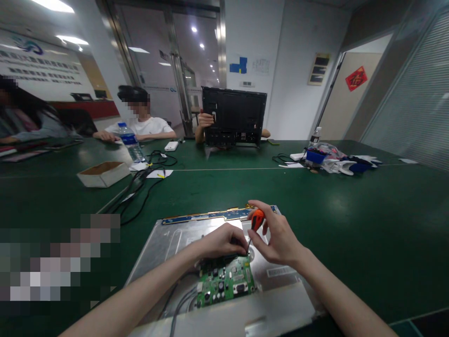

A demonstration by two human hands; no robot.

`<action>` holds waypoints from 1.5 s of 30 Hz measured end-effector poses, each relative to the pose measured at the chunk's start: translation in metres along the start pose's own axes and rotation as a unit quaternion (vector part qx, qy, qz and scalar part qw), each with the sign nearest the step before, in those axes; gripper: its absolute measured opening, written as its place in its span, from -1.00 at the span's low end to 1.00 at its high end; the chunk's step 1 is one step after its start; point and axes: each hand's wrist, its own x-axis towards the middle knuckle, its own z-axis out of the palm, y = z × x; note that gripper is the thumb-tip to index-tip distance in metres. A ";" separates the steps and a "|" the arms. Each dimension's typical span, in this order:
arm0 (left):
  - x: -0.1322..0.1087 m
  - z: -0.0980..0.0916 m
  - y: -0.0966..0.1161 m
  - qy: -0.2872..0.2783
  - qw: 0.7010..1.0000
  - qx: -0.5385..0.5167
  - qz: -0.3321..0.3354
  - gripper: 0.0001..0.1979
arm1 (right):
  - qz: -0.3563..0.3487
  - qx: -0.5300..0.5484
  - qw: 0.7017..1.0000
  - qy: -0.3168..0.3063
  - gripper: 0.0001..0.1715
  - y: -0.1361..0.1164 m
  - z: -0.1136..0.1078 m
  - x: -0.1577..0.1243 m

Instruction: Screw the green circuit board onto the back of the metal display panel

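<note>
My right hand (280, 238) grips the orange and black handle of a screwdriver (257, 220) between thumb and fingers. The thin shaft points down at the far right corner of a green circuit board (229, 281). Close to the tip, the fingers of my left hand (228, 239) are pinched together; whatever they hold, if anything, is hidden. Under both hands lies the silvery metal back of a display panel (150, 255), with the board on top of it. A narrow blue circuit strip (199, 216) runs along the panel's far edge. Grey cables (182, 299) reach the board's left side.
Beyond the panel on the green table (217, 187) are a small open box (105, 174), black cables (140, 182) and a water bottle (130, 142). Across from me, a person's hands hold up a black monitor (234, 117). Bags and gloves (338, 159) lie far right. Other people sit left.
</note>
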 end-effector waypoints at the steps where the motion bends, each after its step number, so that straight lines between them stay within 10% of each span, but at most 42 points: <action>1: 0.000 0.000 0.000 0.000 1.000 -0.005 0.000 -0.85 | 0.000 0.003 1.000 0.001 -0.34 -0.001 0.000 0.000; 45: -0.001 -0.001 0.006 -0.008 0.998 0.068 0.007 -0.96 | 0.002 -0.009 0.999 0.036 -0.11 0.003 0.003 -0.001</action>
